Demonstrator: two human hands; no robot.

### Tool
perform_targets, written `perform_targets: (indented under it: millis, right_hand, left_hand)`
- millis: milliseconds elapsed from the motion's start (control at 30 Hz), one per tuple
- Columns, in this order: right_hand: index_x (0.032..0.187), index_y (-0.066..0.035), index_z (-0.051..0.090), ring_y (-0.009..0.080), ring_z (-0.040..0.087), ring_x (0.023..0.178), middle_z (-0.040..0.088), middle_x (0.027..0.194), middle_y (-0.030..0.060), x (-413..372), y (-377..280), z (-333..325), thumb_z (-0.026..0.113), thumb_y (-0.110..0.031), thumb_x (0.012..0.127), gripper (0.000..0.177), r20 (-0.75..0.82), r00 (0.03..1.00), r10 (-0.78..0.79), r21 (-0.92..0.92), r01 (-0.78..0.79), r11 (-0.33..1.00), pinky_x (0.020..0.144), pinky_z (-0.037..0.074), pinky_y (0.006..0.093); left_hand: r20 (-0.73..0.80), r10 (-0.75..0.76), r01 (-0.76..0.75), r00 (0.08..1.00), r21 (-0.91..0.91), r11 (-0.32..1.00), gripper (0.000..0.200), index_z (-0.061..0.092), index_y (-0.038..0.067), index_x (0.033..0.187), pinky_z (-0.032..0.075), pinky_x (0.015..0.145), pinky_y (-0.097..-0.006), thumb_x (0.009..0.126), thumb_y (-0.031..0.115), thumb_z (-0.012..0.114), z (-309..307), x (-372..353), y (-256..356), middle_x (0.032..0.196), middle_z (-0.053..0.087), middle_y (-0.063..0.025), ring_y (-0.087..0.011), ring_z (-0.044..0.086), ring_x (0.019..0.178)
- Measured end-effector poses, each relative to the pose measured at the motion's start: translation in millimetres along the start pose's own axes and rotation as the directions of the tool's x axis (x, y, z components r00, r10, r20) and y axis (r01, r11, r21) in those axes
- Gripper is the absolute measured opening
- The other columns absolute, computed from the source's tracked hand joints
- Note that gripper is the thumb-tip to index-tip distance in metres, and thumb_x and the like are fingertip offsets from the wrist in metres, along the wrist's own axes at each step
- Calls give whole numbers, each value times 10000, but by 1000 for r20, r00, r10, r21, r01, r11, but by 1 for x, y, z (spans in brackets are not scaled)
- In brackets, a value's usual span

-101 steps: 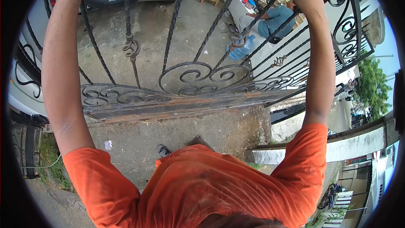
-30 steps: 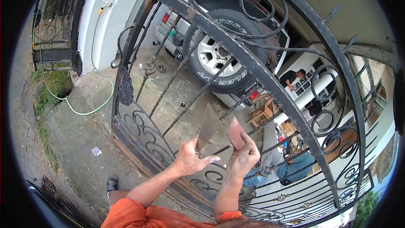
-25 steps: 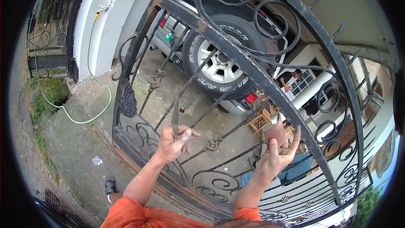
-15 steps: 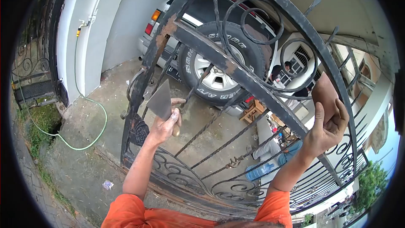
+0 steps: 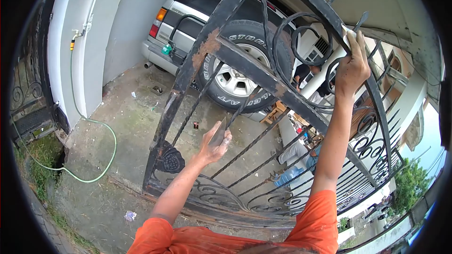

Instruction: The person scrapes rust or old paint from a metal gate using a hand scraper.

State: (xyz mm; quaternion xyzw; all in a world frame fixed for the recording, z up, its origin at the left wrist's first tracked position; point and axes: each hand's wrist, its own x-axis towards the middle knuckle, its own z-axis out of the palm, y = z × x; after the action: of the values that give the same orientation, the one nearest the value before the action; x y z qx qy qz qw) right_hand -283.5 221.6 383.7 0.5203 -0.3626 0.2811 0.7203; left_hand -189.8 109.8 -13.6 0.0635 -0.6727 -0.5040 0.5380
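My left hand [image 5: 213, 148] is closed around a putty knife [image 5: 219, 134] with a triangular grey blade, held in front of the gate's twisted bars. My right hand [image 5: 353, 73] reaches up to the curved top rail of the black iron gate [image 5: 325, 11]. It presses a folded sheet of sandpaper [image 5: 347, 34] on that rail; only a pale edge of the sheet shows past the fingers. Brown rust patches mark the gate's upright and its diagonal crossbar.
Behind the gate stands a silver car [image 5: 188, 7] with a spare wheel [image 5: 235, 73]. A green hose [image 5: 114, 146] loops over the concrete at left. Beyond the bars are a wooden stool [image 5: 274, 113], a blue water jug [image 5: 288, 177] and people.
My right hand has risen and brought the sandpaper onto the top rail. The left hand has shifted right with the putty knife, its blade now turned more edge-on. The view has shifted slightly.
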Motion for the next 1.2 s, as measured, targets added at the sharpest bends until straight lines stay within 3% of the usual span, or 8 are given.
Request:
perform_targets:
  millis: [167, 467, 567, 667, 800, 1000, 1133, 1200]
  right_hand:
    - [1339, 93, 515, 446, 508, 1300, 548, 1364, 290, -1, 14, 65, 561, -336, 1002, 547, 151, 980, -130, -246, 165, 955, 1084, 416, 516]
    - [1393, -88, 555, 338, 521, 1321, 572, 1395, 162, 24, -10, 79, 493, 71, 852, 567, 142, 949, -281, 44, 277, 960, 1143, 376, 478]
    - [1382, -80, 578, 346, 505, 1336, 569, 1405, 148, -13, 63, 58, 560, 2, 913, 477, 109, 977, -182, -99, 193, 976, 1144, 377, 471]
    - [1368, -91, 593, 338, 529, 1316, 591, 1381, 132, 0, 34, 79, 600, -101, 955, 413, 37, 993, -110, -98, 113, 989, 1125, 390, 474]
    - [1260, 20, 602, 394, 613, 1165, 650, 1212, 247, 60, -60, 124, 505, -267, 1005, 396, -70, 960, -271, -35, 269, 963, 999, 469, 490]
    - [1327, -78, 621, 348, 527, 1311, 599, 1367, 151, 0, 45, 76, 560, -170, 980, 364, 77, 977, -199, -37, 202, 979, 1104, 390, 469]
    - [1316, -78, 629, 348, 561, 1272, 614, 1350, 145, 19, -14, 105, 541, -130, 976, 356, -47, 990, -135, -115, 129, 985, 1092, 397, 455]
    - [1260, -73, 653, 368, 582, 1223, 640, 1287, 169, 43, -78, 130, 583, -104, 922, 347, 63, 978, -200, 78, 195, 978, 1067, 420, 443]
  left_hand:
    - [-120, 104, -65, 987, 289, 955, 352, 635, 73, 877, 477, 736, -508, 1000, 369, 492, 7, 6, 18, 961, 557, -158, -417, 611, 853]
    - [-135, -6, 28, 991, 158, 987, 322, 653, 45, 931, 501, 724, -492, 988, 333, 520, 6, 11, -4, 1032, 613, -168, -421, 640, 862]
    - [-84, -61, 78, 995, 224, 972, 300, 665, 59, 950, 511, 748, -485, 980, 326, 532, 10, 10, 10, 1108, 621, -182, -427, 648, 895]
    - [-116, 188, -105, 975, 505, 857, 299, 664, 62, 944, 511, 737, -493, 978, 332, 539, 6, 6, 13, 1091, 618, -172, -436, 645, 888]
    - [-60, -1, 16, 998, 247, 969, 299, 668, 67, 947, 518, 764, -526, 977, 333, 535, 5, 11, 9, 1100, 595, -268, -471, 637, 909]
    - [-72, 62, -34, 995, 344, 938, 291, 658, 67, 974, 519, 769, -527, 982, 331, 535, 8, 11, 12, 1105, 598, -282, -474, 639, 905]
    - [-127, 273, -195, 954, 431, 881, 319, 634, 46, 932, 505, 720, -497, 994, 338, 524, 6, 10, 11, 1013, 636, -189, -449, 640, 855]
    - [-79, 138, -105, 987, 322, 941, 335, 626, 43, 910, 502, 716, -490, 996, 349, 519, 2, 12, 3, 956, 636, -190, -449, 637, 847]
